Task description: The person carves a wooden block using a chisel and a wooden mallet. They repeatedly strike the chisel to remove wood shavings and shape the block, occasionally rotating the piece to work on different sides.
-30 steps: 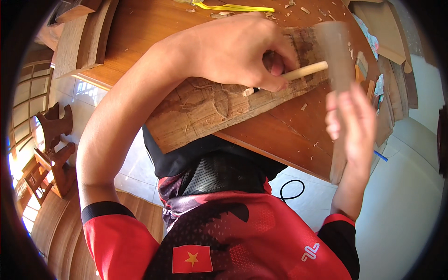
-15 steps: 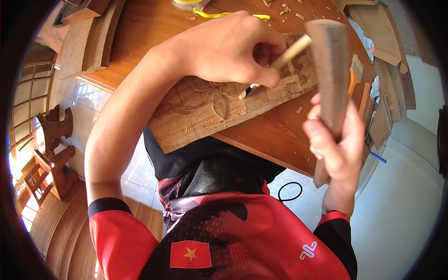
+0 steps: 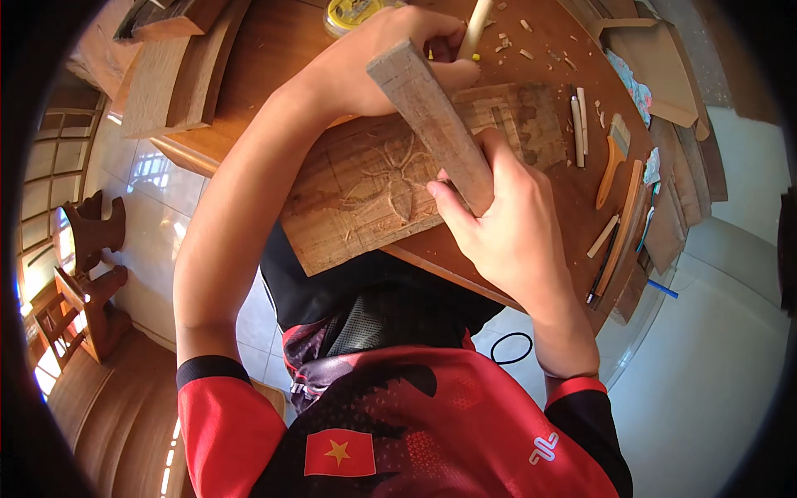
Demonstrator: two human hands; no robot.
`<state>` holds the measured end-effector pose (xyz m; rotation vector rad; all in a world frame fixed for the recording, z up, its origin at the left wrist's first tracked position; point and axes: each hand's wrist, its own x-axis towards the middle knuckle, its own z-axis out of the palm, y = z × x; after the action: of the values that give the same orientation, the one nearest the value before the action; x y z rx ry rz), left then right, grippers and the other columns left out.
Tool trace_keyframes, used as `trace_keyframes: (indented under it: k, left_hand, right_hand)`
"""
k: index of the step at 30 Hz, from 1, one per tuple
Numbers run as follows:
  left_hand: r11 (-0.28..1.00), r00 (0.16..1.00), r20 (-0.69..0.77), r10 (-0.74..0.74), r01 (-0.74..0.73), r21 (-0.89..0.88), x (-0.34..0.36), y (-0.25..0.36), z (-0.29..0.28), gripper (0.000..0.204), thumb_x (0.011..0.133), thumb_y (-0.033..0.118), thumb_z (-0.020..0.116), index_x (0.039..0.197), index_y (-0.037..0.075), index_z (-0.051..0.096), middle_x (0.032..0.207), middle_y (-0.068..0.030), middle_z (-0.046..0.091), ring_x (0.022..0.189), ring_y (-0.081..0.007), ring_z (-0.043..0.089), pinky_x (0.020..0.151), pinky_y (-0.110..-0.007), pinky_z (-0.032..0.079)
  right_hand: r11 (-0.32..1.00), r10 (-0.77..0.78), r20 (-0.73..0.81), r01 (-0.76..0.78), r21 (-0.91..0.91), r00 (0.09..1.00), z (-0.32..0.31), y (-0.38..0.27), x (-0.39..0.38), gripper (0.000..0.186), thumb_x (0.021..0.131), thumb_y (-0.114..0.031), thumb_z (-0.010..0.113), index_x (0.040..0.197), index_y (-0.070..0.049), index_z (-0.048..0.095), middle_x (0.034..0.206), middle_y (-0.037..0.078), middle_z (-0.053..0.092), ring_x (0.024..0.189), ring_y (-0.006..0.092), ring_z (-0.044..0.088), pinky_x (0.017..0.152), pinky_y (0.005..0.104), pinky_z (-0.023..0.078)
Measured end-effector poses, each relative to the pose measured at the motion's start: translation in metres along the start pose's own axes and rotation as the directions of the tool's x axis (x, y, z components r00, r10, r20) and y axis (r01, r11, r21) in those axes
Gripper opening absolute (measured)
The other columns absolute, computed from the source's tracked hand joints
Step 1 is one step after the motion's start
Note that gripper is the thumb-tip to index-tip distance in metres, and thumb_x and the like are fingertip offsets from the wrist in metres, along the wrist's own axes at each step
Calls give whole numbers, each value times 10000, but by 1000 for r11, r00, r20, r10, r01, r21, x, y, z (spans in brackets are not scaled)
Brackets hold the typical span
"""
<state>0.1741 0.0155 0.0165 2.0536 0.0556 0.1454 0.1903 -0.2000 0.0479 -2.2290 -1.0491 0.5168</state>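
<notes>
My left hand (image 3: 407,60) is closed round the pale round handle of a chisel (image 3: 476,26), beyond the far edge of a carved board. The chisel's blade is hidden from view. In my right hand (image 3: 516,228) is a thick wooden bar (image 3: 432,116), gripped near its lower end and tilted up to the left above the board. The brown board (image 3: 332,236) lies slanted at the table's near edge, partly over my lap. A raised spider-like figure (image 3: 400,187) with thin legs is carved in it; the bar covers part of the board.
Wood chips (image 3: 525,55) lie scattered on the table (image 3: 465,257). A yellow tape measure (image 3: 353,12) sits at the far side. To the right are pale-handled tools (image 3: 579,129), a brush (image 3: 614,158) and wooden strips (image 3: 623,228). Stacked curved timber (image 3: 178,83) stands at left.
My left hand has lifted the chisel off the carving and moved away to the far side. My right hand has swung the wooden bar left, over the board.
</notes>
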Motion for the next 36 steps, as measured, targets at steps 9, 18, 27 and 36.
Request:
trace_keyframes:
  k: [9,18,27,36]
  left_hand:
    - [996,991,-123,-53,60,61,2,-1,-5,367,876,310,675,872,-57,681,669,-182,657,588,-267,614,603,-414,486]
    - [990,990,-89,-105,112,83,0,14,-9,345,884,299,665,818,-39,662,640,-174,647,564,-260,607,575,-415,471]
    - [993,993,-41,-113,113,12,4,21,-6,269,911,246,667,920,-21,692,734,-157,703,604,-247,634,575,-376,463]
    - [988,940,323,110,-67,-143,-15,18,3,234,1020,233,687,1069,7,650,820,-59,726,805,-114,669,758,-308,487]
  right_hand:
    - [1000,-25,-63,25,7,998,12,-1,-13,282,829,-41,758,1003,17,544,879,255,650,853,487,664,694,499,519]
    - [957,200,-176,-153,248,964,-31,3,-1,140,899,-91,769,979,-39,667,819,1,708,702,68,618,646,268,501]
    - [984,125,-419,-60,166,899,-90,30,36,169,895,-139,798,1017,-33,753,755,9,713,480,39,497,450,225,389]
    - [945,185,-290,-89,316,939,-86,43,-2,282,896,-90,802,1003,-48,545,1142,91,729,489,24,488,408,221,369]
